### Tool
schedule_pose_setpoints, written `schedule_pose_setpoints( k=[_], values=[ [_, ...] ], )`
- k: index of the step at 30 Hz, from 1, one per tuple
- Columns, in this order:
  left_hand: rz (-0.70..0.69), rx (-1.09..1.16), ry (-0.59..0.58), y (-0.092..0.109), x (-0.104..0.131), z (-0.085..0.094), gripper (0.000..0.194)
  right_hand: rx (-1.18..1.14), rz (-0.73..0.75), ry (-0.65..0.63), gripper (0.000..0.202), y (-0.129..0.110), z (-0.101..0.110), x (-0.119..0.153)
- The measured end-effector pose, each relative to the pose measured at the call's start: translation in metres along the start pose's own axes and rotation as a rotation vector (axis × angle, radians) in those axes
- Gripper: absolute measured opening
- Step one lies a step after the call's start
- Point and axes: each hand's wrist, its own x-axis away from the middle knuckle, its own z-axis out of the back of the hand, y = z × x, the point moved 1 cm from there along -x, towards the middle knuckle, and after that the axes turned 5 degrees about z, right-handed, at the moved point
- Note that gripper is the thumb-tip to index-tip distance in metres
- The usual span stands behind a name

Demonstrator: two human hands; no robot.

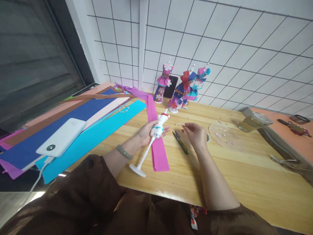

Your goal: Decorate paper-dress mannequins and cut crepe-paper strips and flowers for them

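Note:
My left hand cradles a small white mannequin, tilted, its stem and round base pointing down towards me. Red trim shows at its top and turquoise bits at its waist. My right hand is pinched on a small red scrap; a thin pale strip shows beside the fingertips. Between the hands, dark thread snips lie on the table. A magenta paper strip runs under the mannequin and my left hand.
Coloured paper sheets and a white power bank cover the left side. Dressed mannequins and a phone stand by the tiled wall. To the right are a clear plate with small bits and a cup.

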Motion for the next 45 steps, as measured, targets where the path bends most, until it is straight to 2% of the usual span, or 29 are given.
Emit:
schedule_pose_setpoints(
  k=[3,6,9,15,18,20,23,25,29,34,40,45],
  values=[
    [0.017,-0.007,0.025,0.000,0.000,0.000,0.035,0.293,0.032,0.010,0.024,0.013,0.004,-0.005],
    [0.013,-0.007,0.024,0.000,-0.001,0.001,0.033,0.546,0.180,-0.128,0.023,0.020,-0.002,-0.006],
    [0.014,-0.005,0.028,0.000,-0.002,0.002,0.032,0.606,0.283,-0.264,0.023,0.022,-0.010,-0.005],
    [0.009,-0.003,0.034,0.000,-0.002,0.003,0.031,0.611,0.301,-0.328,0.018,0.020,-0.013,0.001],
    [0.021,0.001,0.040,0.001,-0.003,0.005,0.031,0.493,0.225,-0.265,0.032,0.018,-0.006,0.001],
    [0.027,0.010,0.045,0.001,-0.003,0.005,0.030,0.398,0.135,-0.138,0.040,0.014,0.003,-0.001],
    [0.009,0.021,0.045,0.002,-0.003,0.004,0.028,0.275,0.042,0.033,0.044,0.002,0.015,-0.005],
    [0.001,0.019,0.035,0.002,-0.002,0.004,0.027,0.115,0.026,0.062,0.043,-0.009,0.017,-0.003],
    [0.017,-0.002,-0.012,-0.001,-0.004,0.005,0.029,-0.216,0.006,-0.059,0.048,-0.030,0.007,0.008],
    [0.023,-0.055,-0.095,-0.006,-0.004,0.005,0.030,-0.337,-0.028,-0.190,0.050,-0.045,-0.006,0.021],
    [0.017,-0.226,-0.173,-0.013,0.002,-0.005,0.021,-0.638,-0.139,-0.245,0.049,-0.038,-0.014,0.019],
    [0.066,-0.433,-0.232,-0.018,0.006,-0.008,0.038,-0.777,-0.212,-0.326,0.039,-0.029,-0.018,0.018]
  ],
)
